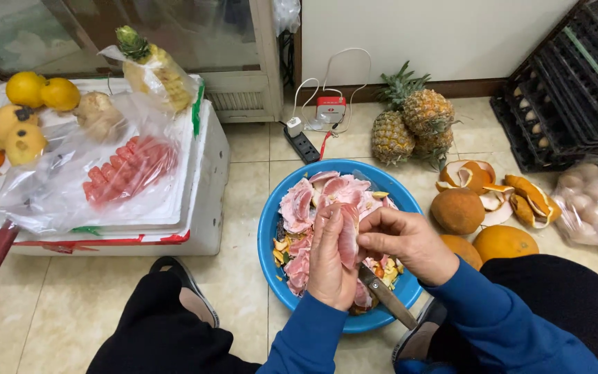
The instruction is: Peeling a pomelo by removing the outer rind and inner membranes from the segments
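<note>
Nearest, the left hand (329, 266) cradles a pink fruit segment (348, 234) upright, fingers wrapped around it so its edge faces up. The right hand (403, 239) pinches that edge while keeping a knife (387, 298) tucked under its palm. Both work over a blue bowl (268, 228), which catches peeled segments and scraps. Beyond it lie orange peels (496, 187), then pineapples (410, 121) by the wall.

Above the blue basin (268, 228), the left hand (329, 262) cradles a pink pomelo segment (348, 232) while the right hand (404, 242) pinches it, gripping a knife (387, 298).
</note>
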